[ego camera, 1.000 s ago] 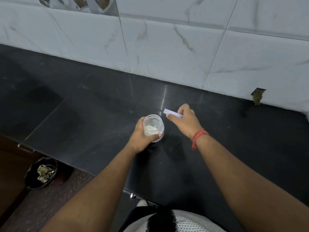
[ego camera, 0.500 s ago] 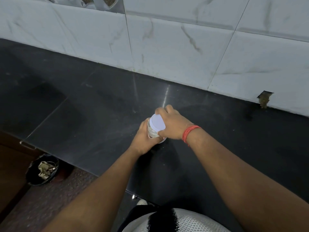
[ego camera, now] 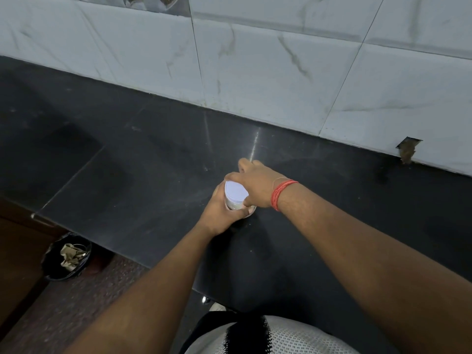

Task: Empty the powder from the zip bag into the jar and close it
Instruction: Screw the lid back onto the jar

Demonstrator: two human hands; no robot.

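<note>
Both hands on the jar. Left hand (ego camera: 221, 209) wraps the small clear plastic jar (ego camera: 235, 205) from the left side, fingers curled round its wall, one fingertip showing under the front edge. Right hand (ego camera: 255, 185) comes over from the right and grips the round white lid (ego camera: 236, 191), thumb at the lid's near rim, fingers curled over the far rim. Lid sits on top of the jar; I cannot tell whether it is fully seated or threaded. Pale powder shows through the jar wall below the lid, level unclear behind my fingers.

Jar stands on the black polished stone countertop (ego camera: 153, 175), near the middle of the slab, well apart from the white marble-pattern wall tiles (ego camera: 268, 72) at the back. Red thread band (ego camera: 281, 194) on my right wrist. Chipped hole in the tile (ego camera: 408, 150) at the right, just above the counter line. Down left on the floor, a black bin (ego camera: 67, 256) with crumpled paper inside. White mesh shirt with a black stripe (ego camera: 268, 335) at the bottom edge of view.
</note>
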